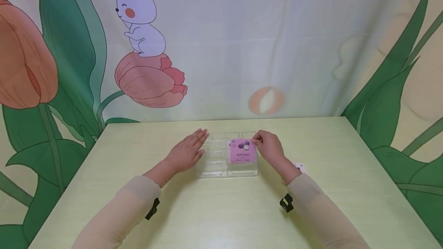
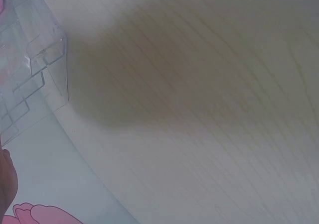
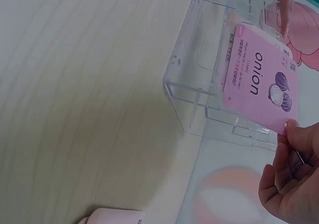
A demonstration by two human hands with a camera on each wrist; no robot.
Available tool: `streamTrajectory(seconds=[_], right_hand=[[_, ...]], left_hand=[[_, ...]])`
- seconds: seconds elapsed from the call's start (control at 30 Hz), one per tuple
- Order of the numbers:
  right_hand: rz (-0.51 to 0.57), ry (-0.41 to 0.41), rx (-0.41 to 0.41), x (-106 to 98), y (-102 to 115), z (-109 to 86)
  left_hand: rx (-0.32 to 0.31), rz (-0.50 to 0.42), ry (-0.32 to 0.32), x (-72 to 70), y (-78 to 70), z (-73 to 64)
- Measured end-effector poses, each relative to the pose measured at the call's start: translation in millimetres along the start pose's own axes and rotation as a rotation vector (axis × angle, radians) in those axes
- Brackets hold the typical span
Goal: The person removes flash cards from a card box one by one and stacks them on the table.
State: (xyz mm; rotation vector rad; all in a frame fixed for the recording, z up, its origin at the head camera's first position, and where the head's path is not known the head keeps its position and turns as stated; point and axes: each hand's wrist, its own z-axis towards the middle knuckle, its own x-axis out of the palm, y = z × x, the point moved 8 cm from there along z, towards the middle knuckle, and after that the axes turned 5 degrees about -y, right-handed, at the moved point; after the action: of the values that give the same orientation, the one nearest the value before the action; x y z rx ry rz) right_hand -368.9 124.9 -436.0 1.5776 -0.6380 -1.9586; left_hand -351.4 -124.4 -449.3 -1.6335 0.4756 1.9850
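A clear plastic stepped rack (image 1: 211,166) with two columns of slots stands mid-table. My right hand (image 1: 271,148) pinches the corner of a pink card (image 1: 243,156) printed "onion" between thumb and fingertip. In the right wrist view the onion card (image 3: 259,79) sits tilted within the rack's right column, with the edge of another card (image 3: 273,36) showing behind it. My left hand (image 1: 185,151) lies against the rack's left side with its fingers straight. Only a sliver of the left hand (image 2: 7,181) shows in the left wrist view.
Partly hidden behind the right forearm lies a card (image 1: 300,167) on the table; a pinkish card (image 3: 117,216) also shows at the bottom of the right wrist view. A printed cloth (image 1: 221,49) with a rabbit and tulips hangs behind the table's far edge.
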Motion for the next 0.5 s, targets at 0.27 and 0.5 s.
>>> streamTrajectory(seconds=[0.27, 0.5], right_hand=[[-0.008, -0.012, -0.029, -3.8, 5.7, -0.8], [-0.013, -0.029, -0.059, -7.0, 7.3, -0.3]], left_hand=[[0.003, 0.003, -0.014, 1.1, 1.6, -0.4], [0.009, 0.007, -0.021, 2.1, 2.4, -0.9]])
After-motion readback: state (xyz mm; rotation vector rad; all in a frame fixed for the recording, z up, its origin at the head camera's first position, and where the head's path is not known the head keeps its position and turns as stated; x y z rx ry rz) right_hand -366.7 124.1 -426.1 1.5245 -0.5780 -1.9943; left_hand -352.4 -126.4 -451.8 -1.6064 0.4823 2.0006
